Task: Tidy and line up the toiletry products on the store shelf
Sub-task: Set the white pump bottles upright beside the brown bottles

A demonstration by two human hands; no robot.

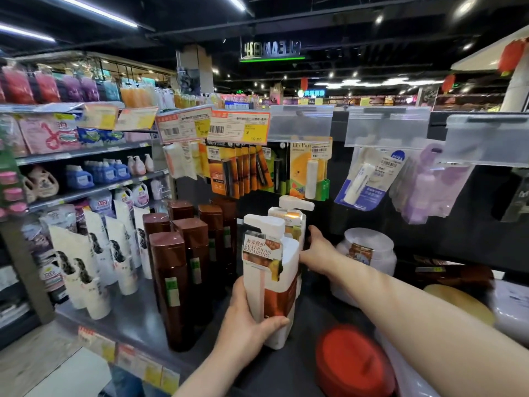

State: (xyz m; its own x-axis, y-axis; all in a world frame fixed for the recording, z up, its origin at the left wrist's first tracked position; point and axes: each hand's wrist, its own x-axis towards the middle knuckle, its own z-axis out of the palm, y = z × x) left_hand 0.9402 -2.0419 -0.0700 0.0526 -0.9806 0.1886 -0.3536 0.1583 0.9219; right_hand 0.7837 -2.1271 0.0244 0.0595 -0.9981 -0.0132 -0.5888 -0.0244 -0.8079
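You have two orange-bordered price tags (239, 126) with barcodes clipped along the upper rail, and clear empty tag holders (387, 127) to their right. Behind you, a mirrored "CLEAN" aisle sign (271, 48) hangs from the black ceiling above a green light strip. Fluorescent tubes (94, 10) run overhead at left. Red lanterns (512, 54) hang at far right. Pale floor tile (31, 365) shows at lower left.

You see: white pump bottles (274, 282) – 2 | brown flip-cap bottles (174, 287) – 6 | white jar (369, 253) – 1 | red lid (355, 359) – 1 | hands (246, 319) – 2
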